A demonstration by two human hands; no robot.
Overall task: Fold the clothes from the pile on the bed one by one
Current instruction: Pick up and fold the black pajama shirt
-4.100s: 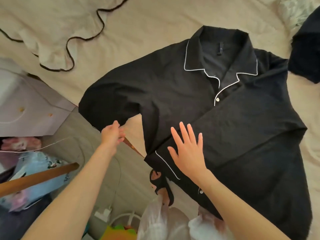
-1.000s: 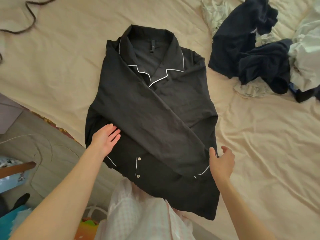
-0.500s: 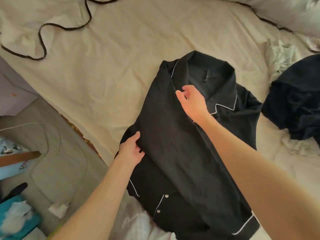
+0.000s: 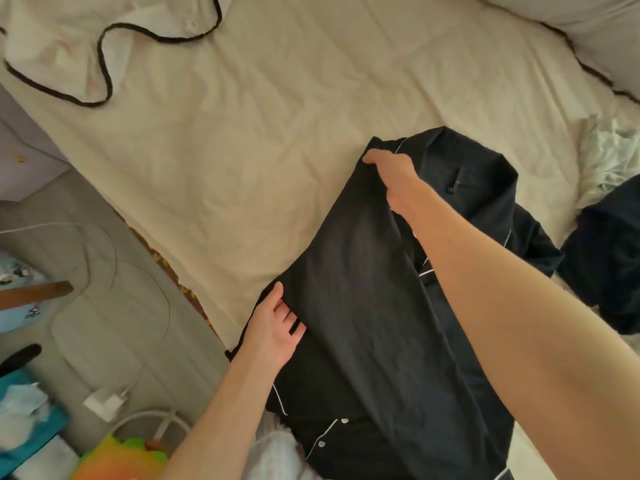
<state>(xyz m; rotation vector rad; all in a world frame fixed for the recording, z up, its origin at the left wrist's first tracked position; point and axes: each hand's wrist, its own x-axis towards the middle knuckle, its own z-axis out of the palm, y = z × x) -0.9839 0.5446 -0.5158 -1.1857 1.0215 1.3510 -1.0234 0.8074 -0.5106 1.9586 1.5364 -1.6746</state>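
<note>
a: position of the black cotton pyjama shirt with white piping [image 4: 363, 306]?
b: flat on the cream bed sheet [image 4: 259, 133], near the bed's edge, one side panel folded across the front.
a: right hand [image 4: 393, 174]?
b: fingers curled, gripping the folded edge beside the collar.
a: left hand [image 4: 277, 325]?
b: fingers straight and slightly spread, pressed on the shirt's lower left edge.
a: the dark clothes pile [image 4: 606, 258]?
b: at the right, just beside the shirt.

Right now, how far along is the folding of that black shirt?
Partly done. The black shirt lies on the bed with one side already folded across its front. In hand: the right hand grips the fold near the collar while the left hand rests flat on the lower edge. Left: folding it shorter, then the dark clothes waiting at the right.
</note>
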